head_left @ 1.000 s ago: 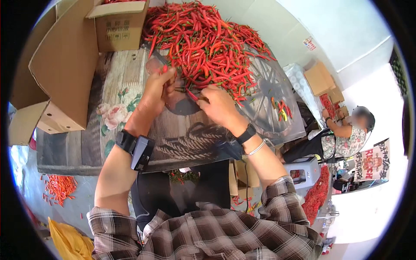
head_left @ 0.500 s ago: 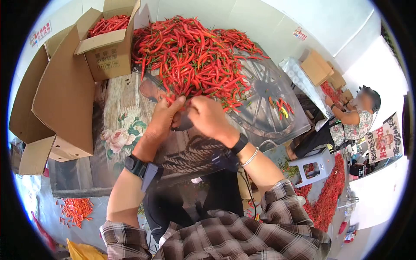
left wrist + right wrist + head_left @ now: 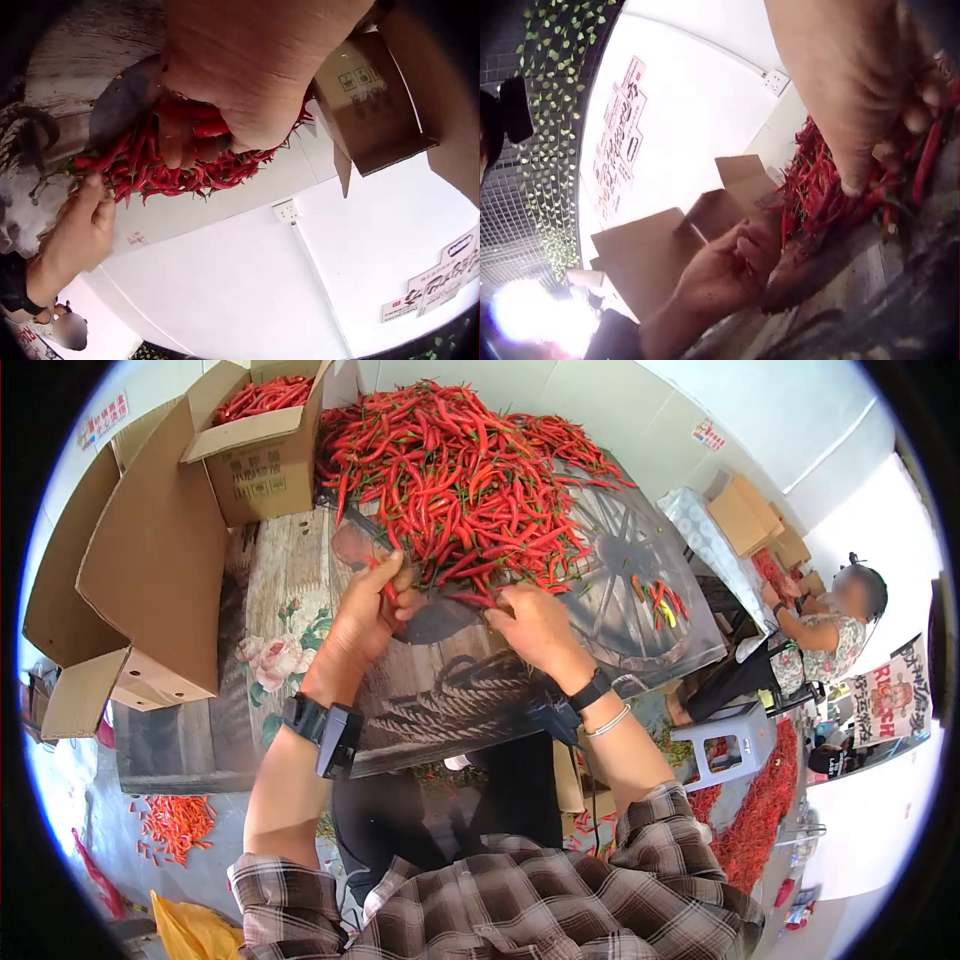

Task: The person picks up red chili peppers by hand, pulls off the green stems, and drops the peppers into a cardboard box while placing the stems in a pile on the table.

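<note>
My left hand (image 3: pixel 372 610) is curled round red chili peppers (image 3: pixel 199 121), whose ends show between its fingers in the left wrist view. To the right, at the near edge of the big chili pile (image 3: pixel 455 480), my right hand (image 3: pixel 540 625) pinches a red chili pepper (image 3: pixel 474 600) between thumb and fingers. A gap of tabletop separates the two hands. In the right wrist view the right hand (image 3: pixel 862 97) covers part of the pile, and the left hand (image 3: pixel 727 274) appears beyond it with fingers curled in.
Left of the pile stand a carton (image 3: pixel 262 475) with red chilies inside and a larger open carton (image 3: pixel 150 570). A few loose chilies (image 3: pixel 660 603) lie on the table's (image 3: pixel 440 655) right side. Another person (image 3: pixel 825 630) sits at a table farther right, near a grey stool (image 3: pixel 725 745).
The hands came together half a second ago and have since parted, the left going left and the right going right. A chili pepper now shows at the right fingertips.
</note>
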`<state>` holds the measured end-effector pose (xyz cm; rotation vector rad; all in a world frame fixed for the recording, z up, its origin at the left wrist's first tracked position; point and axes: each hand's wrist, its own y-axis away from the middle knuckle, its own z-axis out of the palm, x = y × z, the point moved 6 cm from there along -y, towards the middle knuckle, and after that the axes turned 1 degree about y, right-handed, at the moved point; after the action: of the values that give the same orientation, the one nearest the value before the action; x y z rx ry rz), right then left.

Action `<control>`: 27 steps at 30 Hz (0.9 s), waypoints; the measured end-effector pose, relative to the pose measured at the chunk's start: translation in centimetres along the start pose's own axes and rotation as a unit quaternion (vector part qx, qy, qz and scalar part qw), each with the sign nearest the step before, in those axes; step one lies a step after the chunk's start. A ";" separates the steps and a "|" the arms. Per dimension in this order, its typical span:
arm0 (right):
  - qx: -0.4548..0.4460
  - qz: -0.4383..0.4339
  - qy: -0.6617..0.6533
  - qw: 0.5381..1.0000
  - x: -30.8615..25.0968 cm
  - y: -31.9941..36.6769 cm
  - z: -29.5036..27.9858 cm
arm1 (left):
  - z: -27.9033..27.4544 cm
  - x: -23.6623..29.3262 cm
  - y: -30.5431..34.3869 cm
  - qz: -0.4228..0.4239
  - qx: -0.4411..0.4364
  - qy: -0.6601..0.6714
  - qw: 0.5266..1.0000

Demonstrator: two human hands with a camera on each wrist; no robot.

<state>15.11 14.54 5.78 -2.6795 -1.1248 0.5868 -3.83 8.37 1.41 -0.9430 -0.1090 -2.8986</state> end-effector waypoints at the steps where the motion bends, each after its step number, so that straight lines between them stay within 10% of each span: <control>1: 0.010 -0.001 -0.047 0.999 0.2 -0.3 0.1 | -0.1 0.0 0.0 0.000 0.001 -0.002 1.000; 16: 0.002 -0.138 -0.210 0.968 -7.8 -1.1 -0.9 | 1.6 -1.3 1.1 -0.073 0.000 -0.169 0.983; 24: -0.184 -0.184 -0.329 0.908 -10.1 1.2 -2.7 | -0.2 -0.3 -0.4 -0.010 0.009 -0.029 0.999; 27: -0.084 -0.171 -0.121 0.974 -5.0 -1.9 -3.3 | 0.2 0.1 0.2 -0.003 -0.001 -0.010 1.000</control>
<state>12.09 12.26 10.79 -2.5047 -1.7271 0.7986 -3.76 8.16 1.60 -0.9738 -0.1105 -2.8959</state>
